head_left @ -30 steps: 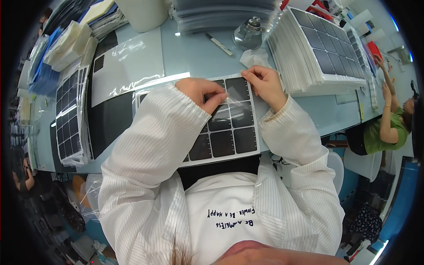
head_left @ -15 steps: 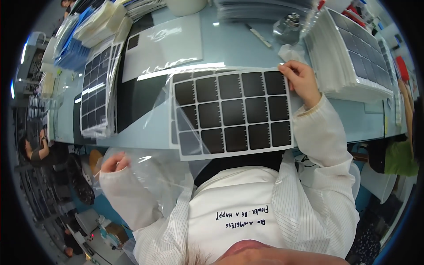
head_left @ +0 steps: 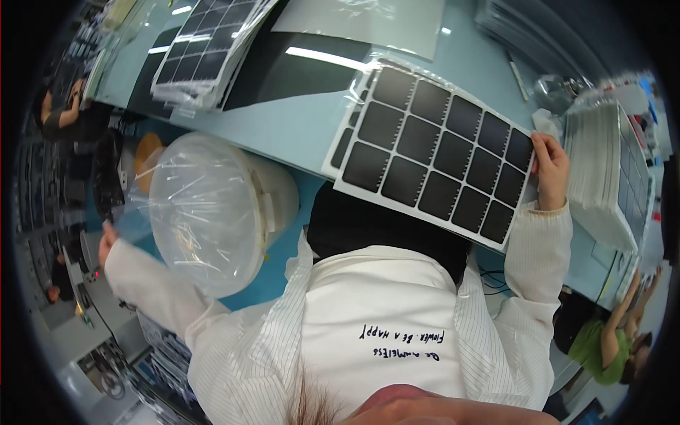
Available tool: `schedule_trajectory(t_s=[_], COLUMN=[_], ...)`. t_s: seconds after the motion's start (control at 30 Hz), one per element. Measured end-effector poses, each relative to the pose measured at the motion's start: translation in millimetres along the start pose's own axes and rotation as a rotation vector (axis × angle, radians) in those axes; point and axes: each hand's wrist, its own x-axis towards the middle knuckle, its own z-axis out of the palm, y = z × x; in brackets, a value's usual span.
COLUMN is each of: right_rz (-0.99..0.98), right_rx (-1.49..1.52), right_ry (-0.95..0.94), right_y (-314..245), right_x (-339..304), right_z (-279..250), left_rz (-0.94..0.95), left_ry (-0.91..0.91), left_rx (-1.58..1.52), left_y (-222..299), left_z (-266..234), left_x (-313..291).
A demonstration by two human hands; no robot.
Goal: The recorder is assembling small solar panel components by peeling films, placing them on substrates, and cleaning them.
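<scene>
A white sheet with rows of black rounded squares [head_left: 453, 154] lies tilted over the table's near edge, its lower part above my lap. My right hand [head_left: 552, 168] pinches its right edge, thumb on top. Another such sheet [head_left: 342, 147] peeks out beneath it at the left. Far out to the left, my left hand [head_left: 108, 243] is closed, pinching a clear film [head_left: 134, 225] that trails beside the bin; the film's outline is faint. Below the table edge stands a round white bin [head_left: 280, 188] lined with a clear plastic bag.
Stacks of similar black-squared sheets stand at the back left [head_left: 209, 49] and at the right [head_left: 602, 166]. A pale sheet [head_left: 361, 21], a white pen-like tool [head_left: 518, 78] and a glass bottle [head_left: 556, 92] lie farther back. Other people [head_left: 602, 340] sit at right and left.
The clear film has come off the sheet's lower left corner, and my left hand has swung outward left past the bin. My view has turned, bringing the bin into sight.
</scene>
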Motion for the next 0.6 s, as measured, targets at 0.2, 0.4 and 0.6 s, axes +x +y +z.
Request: schedule_trajectory(t_s=[0.2,0.4,0.6], right_rz=[-0.007,0.016,0.162], right_rx=[0.004,-0.01,0.09], right_ry=[0.012,0.04,-0.029], right_y=[2,-3,-21], right_x=[2,-2,-5], right_z=[0,-2,-6], left_rz=[0.107,0.231,0.703], left_ry=[-0.293,-0.18,-0.481], left_rx=[0.173,-0.07,-0.703], left_y=[-51,32,185], left_z=[116,104,75], left_x=[4,-25,-128])
